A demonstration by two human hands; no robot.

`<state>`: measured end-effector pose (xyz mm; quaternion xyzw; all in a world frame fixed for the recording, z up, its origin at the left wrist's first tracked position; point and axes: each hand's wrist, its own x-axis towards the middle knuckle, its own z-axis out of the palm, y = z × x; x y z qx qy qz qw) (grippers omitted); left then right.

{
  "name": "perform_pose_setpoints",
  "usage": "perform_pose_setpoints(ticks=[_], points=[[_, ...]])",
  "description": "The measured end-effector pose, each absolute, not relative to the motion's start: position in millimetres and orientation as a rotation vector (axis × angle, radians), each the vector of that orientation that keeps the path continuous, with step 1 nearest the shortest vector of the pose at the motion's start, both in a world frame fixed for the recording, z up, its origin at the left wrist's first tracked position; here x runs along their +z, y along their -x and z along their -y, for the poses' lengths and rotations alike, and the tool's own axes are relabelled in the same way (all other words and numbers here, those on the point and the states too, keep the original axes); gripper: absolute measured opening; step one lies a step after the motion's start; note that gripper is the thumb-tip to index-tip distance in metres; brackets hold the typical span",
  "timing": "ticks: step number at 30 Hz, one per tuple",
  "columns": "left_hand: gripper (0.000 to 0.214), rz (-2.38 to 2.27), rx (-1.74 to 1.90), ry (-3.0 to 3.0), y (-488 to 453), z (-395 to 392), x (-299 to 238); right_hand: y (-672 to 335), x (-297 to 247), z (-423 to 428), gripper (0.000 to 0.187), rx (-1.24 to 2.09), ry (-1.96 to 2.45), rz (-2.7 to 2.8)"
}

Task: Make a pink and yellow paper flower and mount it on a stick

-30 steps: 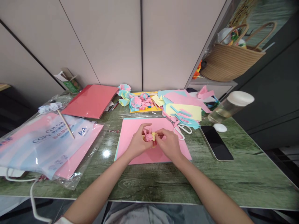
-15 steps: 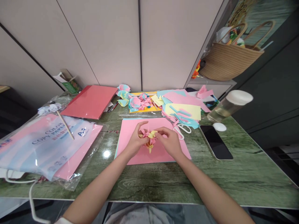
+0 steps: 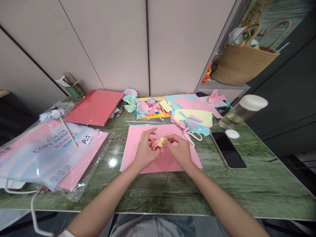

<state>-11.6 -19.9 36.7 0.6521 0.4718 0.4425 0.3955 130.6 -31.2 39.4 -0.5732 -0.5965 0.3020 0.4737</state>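
Between my hands is a small pink and yellow folded-paper flower, held above a stack of coloured paper whose top sheet is pink. My left hand curls round the flower from the left, its thumb across the lower side and its index finger raised. From the right, my right hand pinches a yellow petal with thumb and fingertips. Part of the flower is hidden behind the left thumb. White-handled scissors lie just beyond my right hand, at the stack's upper right corner.
Paper flowers, thin wires and paper scraps lie behind the stack. On the right are a phone, a white lid and a bottle. A copy paper bag and a red folder lie left.
My left hand has turned the flower a little, and its thumb has shifted right across it. The yellow tip that pointed downward is now hidden. My right hand keeps its pinch.
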Motion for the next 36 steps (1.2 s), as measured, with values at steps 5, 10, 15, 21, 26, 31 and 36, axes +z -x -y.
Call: perform_pose_setpoints(ticks=[5, 10, 15, 21, 26, 31, 36], points=[[0.060, -1.107, 1.085, -1.418, 16, 13, 30, -129, 39, 31, 0.014, 0.740, 1.420, 1.447], [0.052, -1.194, 1.149, -1.451, 16, 11, 26, -127, 38, 31, 0.014, 0.719, 1.423, 1.466], [0.053, -1.187, 1.063, -1.393, 17, 10, 26, -129, 39, 31, 0.015, 0.687, 1.437, 1.450], [0.071, -1.118, 1.046, -1.139, 16, 11, 26, -128, 39, 32, 0.014, 0.683, 1.416, 1.440], [0.063, -1.141, 1.159, -1.082, 11, 13, 22, -126, 38, 33, 0.014, 0.687, 1.406, 1.443], [0.063, -1.218, 1.296, -1.298, 10, 10, 21, -127, 36, 29, 0.013, 0.793, 1.337, 1.405], [0.057, -1.194, 1.338, -1.402, 11, 9, 23, -130, 32, 24, 0.019, 0.970, 1.271, 1.388]])
